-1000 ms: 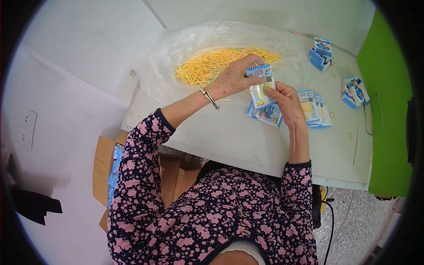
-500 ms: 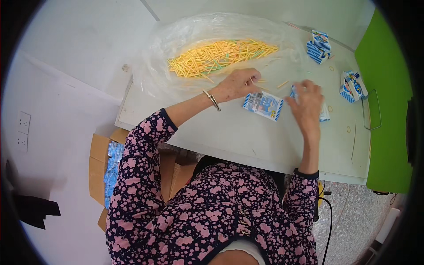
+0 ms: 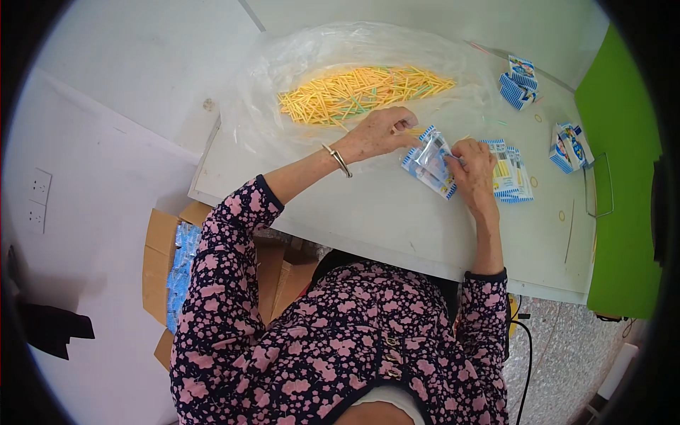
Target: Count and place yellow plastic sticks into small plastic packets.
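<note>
A small blue-and-white packet is tilted over the table between my hands. My right hand pinches its right side between thumb and fingers. At its upper left edge is my left hand, fingers curled and thumb against the packet; yellow sticks show beside the fingertips, but what they grip is hidden. Beyond the left hand lies a heap of thin yellow sticks, with a few green ones, on a clear plastic bag. Several similar packets overlap to the right of my right hand, yellow showing through them.
Bundled packets sit at the back right, with another bundle by the green panel. Rubber bands and a wire loop lie nearby. Below the table's left edge stands a cardboard box of blue packets.
My right hand has come left from the overlapping packets and taken hold of the single packet, which is now raised and turned. My left hand stays nearly in place.
</note>
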Motion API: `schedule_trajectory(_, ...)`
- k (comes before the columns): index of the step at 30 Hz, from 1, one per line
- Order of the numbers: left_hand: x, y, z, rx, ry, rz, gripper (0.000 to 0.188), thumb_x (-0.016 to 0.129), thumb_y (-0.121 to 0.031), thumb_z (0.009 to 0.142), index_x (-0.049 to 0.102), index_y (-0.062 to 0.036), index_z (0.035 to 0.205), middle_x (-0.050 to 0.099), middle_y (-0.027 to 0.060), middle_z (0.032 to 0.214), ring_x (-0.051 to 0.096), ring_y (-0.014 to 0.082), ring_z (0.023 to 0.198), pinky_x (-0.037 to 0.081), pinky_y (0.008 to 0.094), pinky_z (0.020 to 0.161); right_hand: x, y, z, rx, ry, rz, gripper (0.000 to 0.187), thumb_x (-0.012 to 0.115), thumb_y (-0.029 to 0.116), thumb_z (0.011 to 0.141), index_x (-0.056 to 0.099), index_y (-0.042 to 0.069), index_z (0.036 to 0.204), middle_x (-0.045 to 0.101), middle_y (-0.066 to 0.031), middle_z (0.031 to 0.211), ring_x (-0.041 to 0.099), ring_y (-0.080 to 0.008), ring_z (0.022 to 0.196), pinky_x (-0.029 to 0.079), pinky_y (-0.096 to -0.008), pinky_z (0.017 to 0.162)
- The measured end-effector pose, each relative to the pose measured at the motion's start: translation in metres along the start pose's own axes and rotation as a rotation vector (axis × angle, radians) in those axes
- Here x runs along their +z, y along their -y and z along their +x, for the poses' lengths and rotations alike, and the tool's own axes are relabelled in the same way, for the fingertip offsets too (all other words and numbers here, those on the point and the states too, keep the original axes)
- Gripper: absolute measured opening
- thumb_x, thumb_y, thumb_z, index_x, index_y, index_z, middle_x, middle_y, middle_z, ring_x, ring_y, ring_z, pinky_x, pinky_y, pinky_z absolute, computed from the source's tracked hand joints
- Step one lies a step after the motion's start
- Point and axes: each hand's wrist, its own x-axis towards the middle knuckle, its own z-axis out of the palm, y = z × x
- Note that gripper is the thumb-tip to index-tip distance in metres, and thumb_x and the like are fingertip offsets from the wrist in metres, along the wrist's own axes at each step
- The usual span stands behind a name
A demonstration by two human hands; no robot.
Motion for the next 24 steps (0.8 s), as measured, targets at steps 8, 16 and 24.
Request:
schedule_trajectory(8,0.003,-0.022,0.0,0.003,-0.093,-0.251,0.019,0.065,-0.02,0.076,0.063,-0.0015,0.082,0.06,0.0082,0.07,0.056,0.0146,0.065,0.044,0.0279,0.059,-0.008,0.028,0.013,0.129,-0.056,0.568,0.017,0.061,0.011,0.079,0.058,-0.002,0.09,0.06,-0.0072,0.083,0.053,-0.0142,0.071,0.043,-0.0279,0.063)
schedule_trajectory(16,-0.004,-0.029,-0.018,0.008,-0.17,-0.058,0.013,0.062,-0.015,0.076,0.063,-0.0023,0.077,0.06,0.0125,0.067,0.056,0.0212,0.059,0.043,0.0303,0.055,0.0,0.045,0.019,0.256,0.188,0.773,0.015,0.061,0.012,0.08,0.061,-0.003,0.079,0.051,0.0026,0.059,0.04,-0.0034,0.054,0.033,-0.0217,0.049)
schedule_trajectory(24,-0.01,-0.009,-0.03,0.094,-0.168,0.284,0.014,0.058,-0.016,0.081,0.063,-0.0031,0.085,0.062,0.0113,0.075,0.057,0.0241,0.062,0.045,0.0315,0.058,0.023,0.048,0.017,0.279,0.25,0.829,0.019,0.06,0.015,0.083,0.06,-0.003,0.075,0.047,0.0046,0.057,0.037,-0.0029,0.052,0.03,-0.0219,0.046)
